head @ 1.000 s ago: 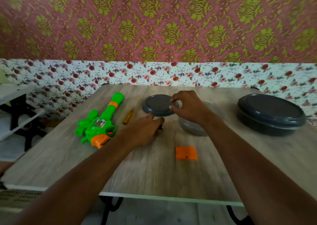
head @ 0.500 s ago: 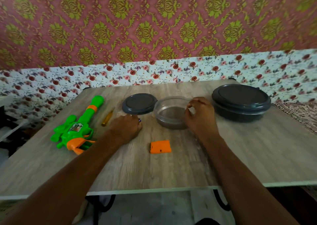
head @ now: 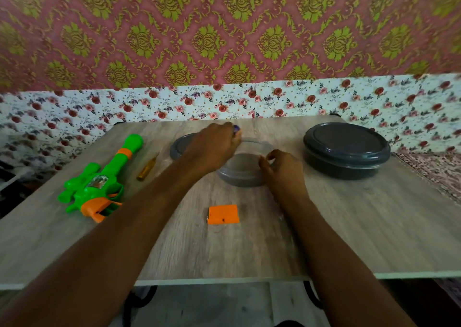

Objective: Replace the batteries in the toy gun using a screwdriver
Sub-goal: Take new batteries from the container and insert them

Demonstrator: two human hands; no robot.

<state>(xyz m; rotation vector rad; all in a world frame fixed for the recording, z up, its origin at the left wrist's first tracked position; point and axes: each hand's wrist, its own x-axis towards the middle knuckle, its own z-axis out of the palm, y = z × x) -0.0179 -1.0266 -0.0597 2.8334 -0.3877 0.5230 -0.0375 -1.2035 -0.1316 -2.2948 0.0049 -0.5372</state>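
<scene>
The green and orange toy gun (head: 99, 184) lies on the left of the table, barrel pointing away. A small yellow-handled screwdriver (head: 147, 169) lies just right of it. The orange battery cover (head: 223, 214) lies loose in front of a small clear container (head: 244, 177), which stands uncovered. My left hand (head: 214, 149) reaches over the container's far rim and pinches a small purple battery (head: 236, 128) at its fingertips. My right hand (head: 282, 172) holds the container's near right rim with curled fingers.
The container's grey lid (head: 180, 147) lies behind my left hand, partly hidden. A larger dark lidded container (head: 346, 149) stands at the right. The wooden table (head: 349, 227) ends at a near edge, and a patterned wall runs behind it.
My left hand rose from the table by the lid and moved right over the clear container, carrying the purple battery. My right hand stayed on the rim. The camera shifted.
</scene>
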